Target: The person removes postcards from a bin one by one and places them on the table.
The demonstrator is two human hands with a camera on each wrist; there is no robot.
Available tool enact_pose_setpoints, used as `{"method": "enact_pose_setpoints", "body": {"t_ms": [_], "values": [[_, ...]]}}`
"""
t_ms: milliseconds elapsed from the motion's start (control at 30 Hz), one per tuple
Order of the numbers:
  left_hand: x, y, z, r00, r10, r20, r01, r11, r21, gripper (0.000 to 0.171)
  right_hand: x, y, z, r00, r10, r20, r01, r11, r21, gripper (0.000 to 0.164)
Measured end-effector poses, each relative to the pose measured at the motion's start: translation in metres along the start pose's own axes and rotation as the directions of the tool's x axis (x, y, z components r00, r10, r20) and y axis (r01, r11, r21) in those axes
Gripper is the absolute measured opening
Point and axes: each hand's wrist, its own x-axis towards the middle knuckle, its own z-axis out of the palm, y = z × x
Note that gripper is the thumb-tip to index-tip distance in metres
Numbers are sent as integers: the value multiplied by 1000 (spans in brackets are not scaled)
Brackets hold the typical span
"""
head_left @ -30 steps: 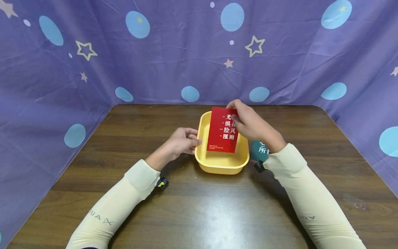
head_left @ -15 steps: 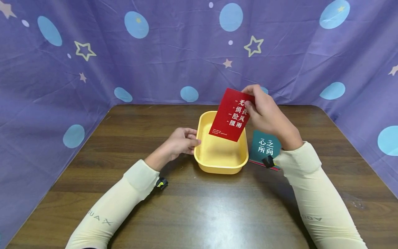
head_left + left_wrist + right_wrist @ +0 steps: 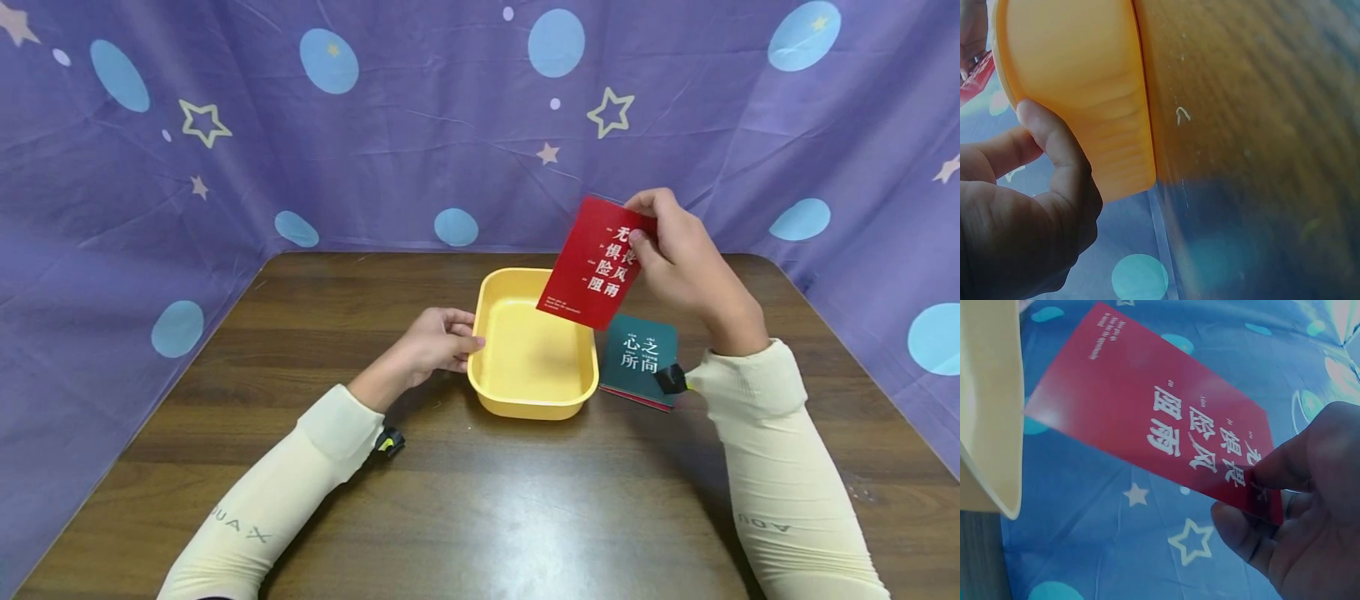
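Note:
A red card with white lettering (image 3: pixel 596 262) is raised over the right side of a yellow plastic tray (image 3: pixel 480 367). My right hand (image 3: pixel 686 254) pinches its upper right corner between thumb and fingers; the right wrist view shows the printed face of the card (image 3: pixel 1110 394). My left hand (image 3: pixel 435 340) holds the tray's left rim, with one fingertip at the edge of the tray (image 3: pixel 1085 62) in the left wrist view. Just right of the tray, below the raised card, lies a small stack of cards topped by a dark green one (image 3: pixel 637 354), partly hidden by the right wrist's black strap mount.
Everything stands on a brown wooden table (image 3: pixel 337 292) with a glossy glare spot near the front. A purple curtain with stars and blue dots (image 3: pixel 405 125) hangs behind the far edge and along both sides.
My right hand has lifted the red card up and to the right from over the tray's middle, tilting it. The green-topped stack has come into view. My left hand has stayed at the rim.

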Motion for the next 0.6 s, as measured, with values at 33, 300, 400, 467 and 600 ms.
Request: {"method": "enact_pose_setpoints", "body": {"t_ms": [33, 300, 400, 467, 600], "values": [[0, 0, 0, 1000, 1, 2, -1, 1000, -1, 48, -1, 1, -3, 1000, 10, 0, -10, 1000, 0, 27], [-1, 0, 0, 1000, 7, 6, -6, 1000, -6, 47, -6, 13, -23, 990, 144, 14, -144, 990, 3, 29], [0, 0, 0, 1000, 11, 3, -11, 1000, -6, 47, -8, 20, -28, 982, 185, 32, -185, 983, -11, 30], [-1, 0, 0, 1000, 15, 1, -15, 1000, -4, 46, -9, 24, -31, 976, 211, 48, -210, 977, -24, 29], [-1, 0, 1, 1000, 23, -5, -23, 1000, -4, 47, -11, 33, -35, 963, 250, 96, -249, 968, -31, 28]]}}
